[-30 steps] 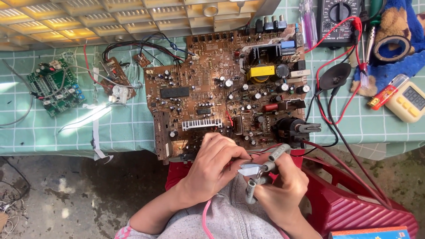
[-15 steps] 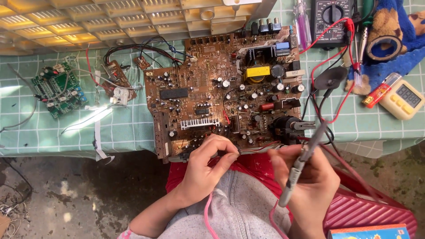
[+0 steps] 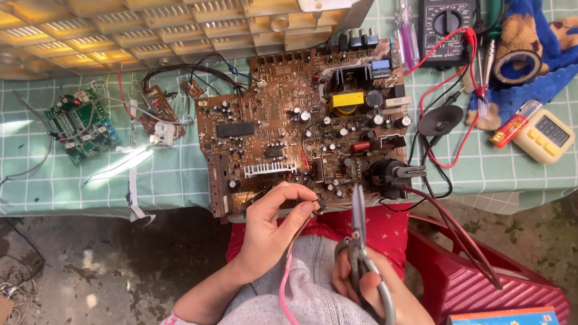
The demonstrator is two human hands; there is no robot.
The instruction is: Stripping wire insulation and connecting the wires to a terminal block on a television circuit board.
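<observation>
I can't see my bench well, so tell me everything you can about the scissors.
The scissors have grey loop handles and plain metal blades. The right hand holds them by the handles, blades closed or nearly so, pointing up toward the near edge of the large brown circuit board. The tips lie at that edge, just right of the left hand.

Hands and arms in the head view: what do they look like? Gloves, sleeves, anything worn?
Both are bare: no gloves, rings or watch visible on the left hand or right hand. The left forearm is uncovered nearly to the frame's bottom edge, where a pale fabric edge shows. The right wrist is cut off by the frame.
</observation>
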